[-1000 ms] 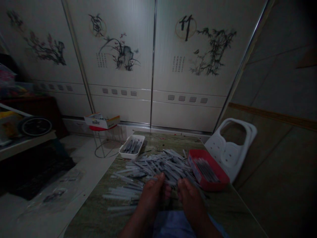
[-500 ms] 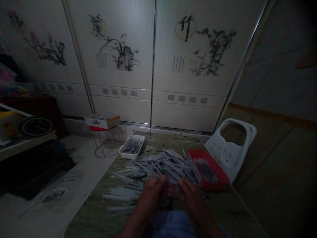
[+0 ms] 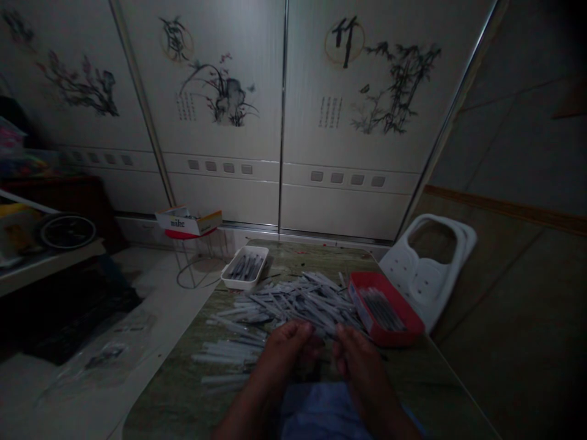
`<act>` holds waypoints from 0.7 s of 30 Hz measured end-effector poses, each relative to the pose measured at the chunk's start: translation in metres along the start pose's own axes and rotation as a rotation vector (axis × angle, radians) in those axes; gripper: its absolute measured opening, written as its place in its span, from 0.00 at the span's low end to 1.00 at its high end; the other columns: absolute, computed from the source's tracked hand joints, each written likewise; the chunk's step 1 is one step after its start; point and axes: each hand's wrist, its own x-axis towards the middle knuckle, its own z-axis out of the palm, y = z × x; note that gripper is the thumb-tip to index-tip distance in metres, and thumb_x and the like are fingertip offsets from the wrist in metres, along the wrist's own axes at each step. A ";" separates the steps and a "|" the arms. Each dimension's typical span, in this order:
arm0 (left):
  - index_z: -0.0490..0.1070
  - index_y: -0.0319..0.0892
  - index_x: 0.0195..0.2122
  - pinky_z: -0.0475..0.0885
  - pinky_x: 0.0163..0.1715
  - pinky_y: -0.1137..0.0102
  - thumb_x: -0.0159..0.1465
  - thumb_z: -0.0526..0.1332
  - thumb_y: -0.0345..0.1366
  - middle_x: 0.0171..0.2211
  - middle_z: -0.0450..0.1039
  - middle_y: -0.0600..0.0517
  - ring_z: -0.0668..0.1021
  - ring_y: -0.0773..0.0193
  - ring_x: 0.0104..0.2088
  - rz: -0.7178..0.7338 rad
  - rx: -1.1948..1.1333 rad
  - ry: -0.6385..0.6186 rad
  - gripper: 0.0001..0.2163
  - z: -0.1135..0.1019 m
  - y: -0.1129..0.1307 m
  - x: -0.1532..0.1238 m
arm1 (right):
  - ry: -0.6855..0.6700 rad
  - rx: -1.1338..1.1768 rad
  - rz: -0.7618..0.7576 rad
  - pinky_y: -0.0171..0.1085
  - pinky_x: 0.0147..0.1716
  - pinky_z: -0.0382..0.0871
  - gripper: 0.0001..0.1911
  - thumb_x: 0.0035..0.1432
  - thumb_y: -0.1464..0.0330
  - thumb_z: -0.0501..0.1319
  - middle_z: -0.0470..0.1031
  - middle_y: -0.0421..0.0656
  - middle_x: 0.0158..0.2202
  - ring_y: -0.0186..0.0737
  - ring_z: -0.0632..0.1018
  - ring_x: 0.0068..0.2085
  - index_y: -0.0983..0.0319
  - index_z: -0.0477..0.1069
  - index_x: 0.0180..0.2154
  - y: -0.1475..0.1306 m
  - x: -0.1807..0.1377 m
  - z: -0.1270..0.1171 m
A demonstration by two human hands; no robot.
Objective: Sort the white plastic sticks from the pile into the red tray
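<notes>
In the head view, the room is dim, and I see two bare hands working low over a table (image 3: pixel 160 397), just in front of a loose heap of slim, pale, pen-like sticks (image 3: pixel 302 299). The left hand (image 3: pixel 290 343) has its thumb and forefinger drawn close together, pointing toward the right hand (image 3: pixel 358 354), whose fingers are curled in much the same way. The two stand a little apart at the near edge of the heap; in this gloom I cannot tell whether either grip is clamped on a stick. The heap spreads across the middle of the table, its sticks crossing at all angles, while a neater row (image 3: pixel 227 352) lies to its left, nearer the person. Beyond the heap on the left sits a white tray (image 3: pixel 236 285) with more sticks inside; on the right, a red basket (image 3: pixel 392 338) holds a bundle lying side by side. A white folding chair (image 3: pixel 419 281) leans just past the table's right edge.
</notes>
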 end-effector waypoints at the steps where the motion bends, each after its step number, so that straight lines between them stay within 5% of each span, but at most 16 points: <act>1: 0.76 0.40 0.37 0.69 0.29 0.71 0.59 0.68 0.55 0.33 0.81 0.47 0.78 0.63 0.28 0.020 0.046 0.007 0.21 -0.005 0.000 0.002 | 0.006 0.053 0.017 0.29 0.19 0.55 0.21 0.56 0.49 0.68 0.71 0.35 0.23 0.27 0.65 0.20 0.60 0.70 0.30 0.000 0.000 -0.004; 6: 0.74 0.42 0.30 0.64 0.27 0.73 0.61 0.67 0.47 0.24 0.73 0.54 0.71 0.65 0.24 0.222 0.284 0.199 0.13 -0.030 0.002 0.011 | 0.039 0.236 0.136 0.28 0.18 0.57 0.19 0.50 0.56 0.74 0.77 0.38 0.25 0.30 0.70 0.21 0.60 0.71 0.32 0.008 0.004 -0.029; 10: 0.75 0.43 0.30 0.66 0.32 0.70 0.60 0.66 0.41 0.26 0.74 0.53 0.74 0.61 0.29 0.344 0.475 0.296 0.07 -0.044 0.006 0.013 | 0.052 0.361 0.203 0.27 0.17 0.58 0.15 0.51 0.60 0.74 0.79 0.38 0.27 0.30 0.71 0.21 0.60 0.72 0.33 0.020 0.009 -0.041; 15: 0.77 0.45 0.34 0.65 0.40 0.66 0.60 0.62 0.35 0.34 0.78 0.49 0.76 0.54 0.39 0.399 0.818 0.218 0.04 -0.038 0.006 0.006 | 0.079 0.498 0.234 0.27 0.19 0.61 0.13 0.52 0.63 0.74 0.79 0.37 0.26 0.30 0.73 0.22 0.59 0.71 0.33 0.030 0.014 -0.045; 21: 0.78 0.47 0.36 0.60 0.44 0.60 0.60 0.60 0.29 0.40 0.77 0.46 0.73 0.49 0.46 0.386 1.400 0.061 0.09 0.002 0.007 -0.004 | 0.119 0.607 0.248 0.27 0.18 0.63 0.12 0.53 0.65 0.73 0.76 0.36 0.24 0.29 0.72 0.22 0.58 0.71 0.34 0.032 0.016 -0.045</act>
